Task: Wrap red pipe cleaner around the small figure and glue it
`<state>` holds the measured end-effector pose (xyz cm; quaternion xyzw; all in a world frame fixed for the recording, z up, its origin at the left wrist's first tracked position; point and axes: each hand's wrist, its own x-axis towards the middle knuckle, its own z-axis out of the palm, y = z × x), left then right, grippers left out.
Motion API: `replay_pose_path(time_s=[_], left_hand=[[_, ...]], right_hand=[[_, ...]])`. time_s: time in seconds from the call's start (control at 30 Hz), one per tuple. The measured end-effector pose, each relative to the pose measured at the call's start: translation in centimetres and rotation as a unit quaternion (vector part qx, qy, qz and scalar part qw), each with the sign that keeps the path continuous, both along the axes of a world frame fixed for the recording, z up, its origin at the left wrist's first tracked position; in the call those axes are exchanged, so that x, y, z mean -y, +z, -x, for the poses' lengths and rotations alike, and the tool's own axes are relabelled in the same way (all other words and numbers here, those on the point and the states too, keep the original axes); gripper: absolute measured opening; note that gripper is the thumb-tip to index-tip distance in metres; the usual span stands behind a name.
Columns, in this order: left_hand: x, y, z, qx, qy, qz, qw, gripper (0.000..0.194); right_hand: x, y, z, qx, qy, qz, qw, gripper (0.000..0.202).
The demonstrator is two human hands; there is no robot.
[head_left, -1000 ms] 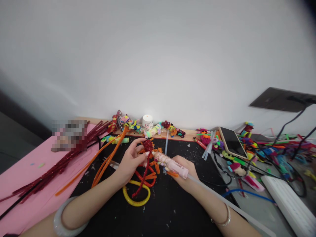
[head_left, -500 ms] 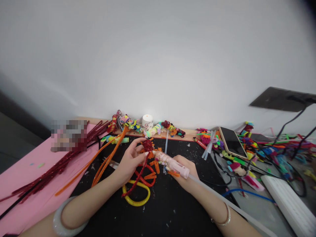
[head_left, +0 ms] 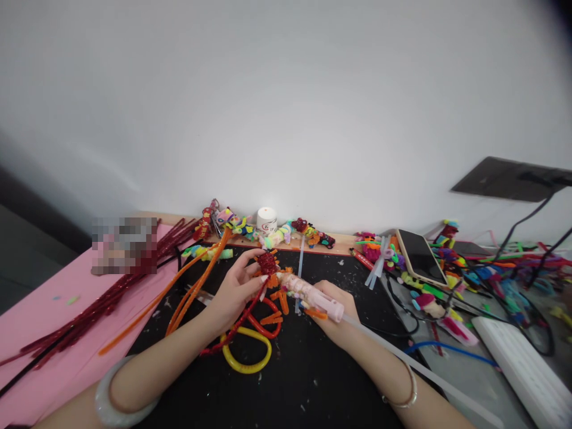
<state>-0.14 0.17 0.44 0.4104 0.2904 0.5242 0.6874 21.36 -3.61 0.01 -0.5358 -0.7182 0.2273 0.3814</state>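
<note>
My left hand [head_left: 236,292] pinches a dark red glittery piece [head_left: 267,264], from which a red glittery stem [head_left: 241,319] trails down to the left. My right hand [head_left: 337,307] is closed around a pale pink tube-shaped tool [head_left: 319,301], its tip touching or very near the red piece. A translucent stick [head_left: 402,351] runs from the tool's rear end over my right forearm. Orange fuzzy pieces [head_left: 282,302] lie beneath the tool. Scissors with red and yellow handles [head_left: 248,370] rest on the black mat [head_left: 286,393] between my forearms.
Red glittery stems [head_left: 111,301] lie on a pink surface [head_left: 27,316] at left. Small fuzzy figures and a white round container [head_left: 267,219] line the wall. To the right are a phone [head_left: 420,256], tangled stems, cables and a white power strip [head_left: 518,363].
The red glittery stem's loose end has swung left, from over the yellow scissor handle toward my left forearm. Both hands have hardly moved.
</note>
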Motion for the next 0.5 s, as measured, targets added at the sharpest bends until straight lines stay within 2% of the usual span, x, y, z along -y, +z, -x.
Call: replay_pose_path(time_s=[0.23,0.5], left_hand=[[-0.21,-0.04,0.15,0.030,-0.021,0.020,0.999,0.044],[-0.01,0.35,0.25,0.040,-0.036,0.053,0.997,0.043]], right_hand=[[0.08,0.18,0.05,-0.022,0.003,0.015,1.000,0.017],[0.30,0.46,-0.11,-0.040,0.036,0.015,0.998,0.014]])
